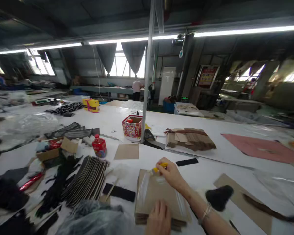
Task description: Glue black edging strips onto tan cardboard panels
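Note:
A stack of brown cardboard sheets (153,192) lies on the white table before me, with whitish wet-looking streaks on its top sheet. My right hand (171,174) is closed around a small yellow-handled brush (161,165), whose pale tip is at the far left part of the top sheet. Flat on the near edge of the stack rests my left hand (159,217), fingers stretched out and holding nothing. Just left of the stack is a black strip (120,192) with a thin stick (112,190) across it. Another black strip (187,162) lies beyond my right hand.
Curved dark pieces (88,179) stand in a row at left, near a red bottle (99,146). A metal post (147,81) rises beside a patterned red box (132,126). Brown sheets (189,138) lie beyond. Right of my arm is a black pad (220,197). A person (137,87) stands far back.

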`<state>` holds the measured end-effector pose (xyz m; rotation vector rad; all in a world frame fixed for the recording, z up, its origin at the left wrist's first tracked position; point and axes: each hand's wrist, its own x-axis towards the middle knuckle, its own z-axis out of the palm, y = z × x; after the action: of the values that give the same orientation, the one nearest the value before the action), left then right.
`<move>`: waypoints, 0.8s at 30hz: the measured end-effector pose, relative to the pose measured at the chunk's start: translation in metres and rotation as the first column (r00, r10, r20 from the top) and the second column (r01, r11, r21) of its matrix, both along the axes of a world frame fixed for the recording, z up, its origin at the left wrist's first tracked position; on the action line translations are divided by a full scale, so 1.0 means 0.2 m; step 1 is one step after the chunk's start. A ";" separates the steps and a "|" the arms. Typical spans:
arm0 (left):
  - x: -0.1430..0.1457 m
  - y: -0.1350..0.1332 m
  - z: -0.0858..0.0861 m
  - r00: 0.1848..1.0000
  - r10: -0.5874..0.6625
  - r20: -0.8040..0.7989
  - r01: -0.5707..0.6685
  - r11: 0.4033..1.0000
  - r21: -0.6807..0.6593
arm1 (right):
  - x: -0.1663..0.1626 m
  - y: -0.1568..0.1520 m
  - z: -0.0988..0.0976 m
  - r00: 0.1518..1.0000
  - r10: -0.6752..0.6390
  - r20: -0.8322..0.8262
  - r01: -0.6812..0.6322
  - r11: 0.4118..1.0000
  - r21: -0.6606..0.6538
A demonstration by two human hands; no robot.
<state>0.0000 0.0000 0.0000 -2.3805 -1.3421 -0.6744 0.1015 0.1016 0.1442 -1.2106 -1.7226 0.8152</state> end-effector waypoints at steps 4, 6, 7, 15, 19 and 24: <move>-0.02 0.01 0.04 0.999 -0.037 -0.006 0.037 0.999 -0.034 | 0.07 -0.05 0.04 1.000 -0.026 -0.014 0.026 0.999 -0.022; -0.01 0.00 0.05 1.000 -0.019 -0.002 0.019 0.997 -0.078 | 0.11 -0.04 0.03 0.997 -0.066 -0.032 0.064 0.995 -0.078; -0.01 0.00 0.06 1.000 -0.010 0.000 0.010 0.995 -0.102 | 0.14 -0.03 0.02 0.995 -0.095 -0.036 0.090 0.990 -0.109; -0.04 -0.01 0.15 0.993 -0.096 -0.071 0.079 0.975 -0.209 | 0.40 -0.08 0.09 0.932 -0.363 0.012 0.362 0.925 -0.120; -0.06 -0.03 0.30 0.988 -0.153 -0.026 0.146 0.974 -0.175 | 0.54 -0.28 0.22 0.896 -0.444 -0.022 0.439 0.892 -0.110; -0.10 0.01 0.55 0.980 -0.159 0.121 0.168 0.983 -0.070 | 0.72 -0.61 0.38 0.810 -0.580 0.088 0.580 0.814 0.024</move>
<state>-0.0204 0.0015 0.1106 -2.5726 -1.2483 -0.8303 0.2462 -0.0210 0.2196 -1.6808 -1.2898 0.3894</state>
